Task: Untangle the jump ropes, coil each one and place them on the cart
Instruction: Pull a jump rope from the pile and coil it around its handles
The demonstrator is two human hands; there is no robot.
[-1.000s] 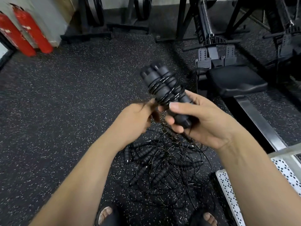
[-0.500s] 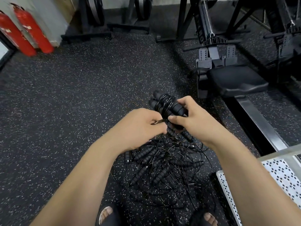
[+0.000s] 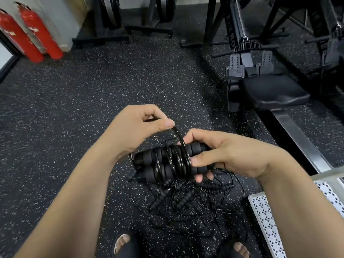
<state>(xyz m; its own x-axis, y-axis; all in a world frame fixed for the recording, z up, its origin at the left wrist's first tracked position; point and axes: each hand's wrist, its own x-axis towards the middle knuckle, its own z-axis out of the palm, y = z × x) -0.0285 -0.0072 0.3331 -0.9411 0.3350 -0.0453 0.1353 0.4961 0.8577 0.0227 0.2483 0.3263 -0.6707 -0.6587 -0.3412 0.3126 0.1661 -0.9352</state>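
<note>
- Head view: since half a second ago the left hand [image 3: 141, 127] has risen toward the upper left of centre. The pair of handles [image 3: 165, 164] has swung from pointing away to lying sideways across the middle of the frame.
- The left hand pinches the thin black cord [image 3: 181, 141] between thumb and forefinger. The cord arcs down from there to the turns wound round the handles.
- The right hand [image 3: 230, 153] is curled round the right end of the two foam handles, which lie side by side, bound by several turns of cord.
- Below the hands, at lower centre, a tangle of ropes [image 3: 188, 203] lies on the speckled floor [image 3: 93, 108].
- The cart [image 3: 268, 226] shows its white perforated deck at the lower right, just beside the tangle.
- Two red fire extinguishers [image 3: 31, 32] stand at the upper left, and a rowing machine seat [image 3: 273, 94] is at the upper right.
</note>
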